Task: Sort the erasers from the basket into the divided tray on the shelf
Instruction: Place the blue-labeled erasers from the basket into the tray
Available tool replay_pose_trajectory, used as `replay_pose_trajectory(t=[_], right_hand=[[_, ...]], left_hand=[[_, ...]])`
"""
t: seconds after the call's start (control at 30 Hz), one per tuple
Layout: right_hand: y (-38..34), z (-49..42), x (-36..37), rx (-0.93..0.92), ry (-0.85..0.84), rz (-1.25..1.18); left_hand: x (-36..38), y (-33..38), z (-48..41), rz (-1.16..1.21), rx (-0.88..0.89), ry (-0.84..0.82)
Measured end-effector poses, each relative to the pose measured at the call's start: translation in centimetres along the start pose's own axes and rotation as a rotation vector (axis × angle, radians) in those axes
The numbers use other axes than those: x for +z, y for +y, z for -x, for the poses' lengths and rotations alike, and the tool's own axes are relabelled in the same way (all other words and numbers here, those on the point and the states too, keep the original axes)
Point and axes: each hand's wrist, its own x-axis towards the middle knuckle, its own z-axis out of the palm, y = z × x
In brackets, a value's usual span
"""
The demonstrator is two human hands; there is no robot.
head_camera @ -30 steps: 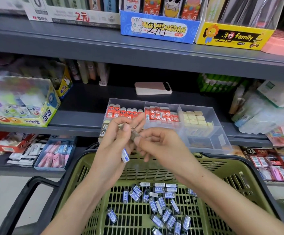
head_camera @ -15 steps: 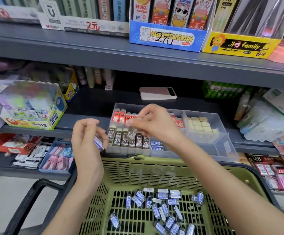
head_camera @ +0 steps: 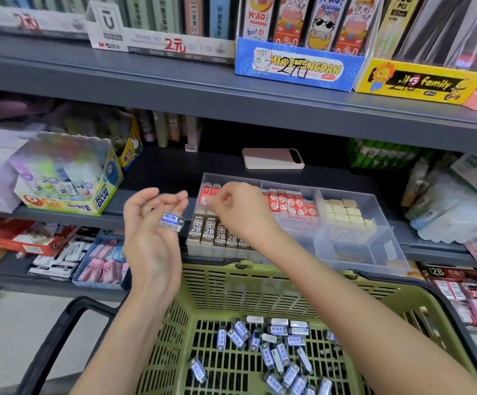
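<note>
Blue-sleeved erasers (head_camera: 277,349) litter the near basket (head_camera: 288,283), the shelf's divided tray (head_camera: 354,252) is part-filled, the left hand (head_camera: 152,235) loosely pinches a held eraser (head_camera: 171,221), and the right hand (head_camera: 240,215) bunches its fingers over the tray's left rows, hiding whatever they hold.

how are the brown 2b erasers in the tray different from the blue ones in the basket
Colour: the brown erasers have dark brown sleeves marked 2B; the blue erasers have blue and white sleeves.
Order: the brown erasers stand side by side in one row in the tray; the blue erasers lie scattered at all angles on the basket floor.
Both kinds are small wrapped blocks.
</note>
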Motion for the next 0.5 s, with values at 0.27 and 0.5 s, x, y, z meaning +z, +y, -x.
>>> replay_pose_trajectory(t=[0.27, 0.5], right_hand=[[-0.1, 5.2, -1.6, -0.018, -0.201, -0.651], [4.1, 8.6, -3.2, -0.136, 0.057, -0.356]], left_hand=[[1.4, -0.4, 2.6, -0.085, -0.044, -0.347], [2.3, -0.9, 5.0, -0.258, -0.113, -0.568]])
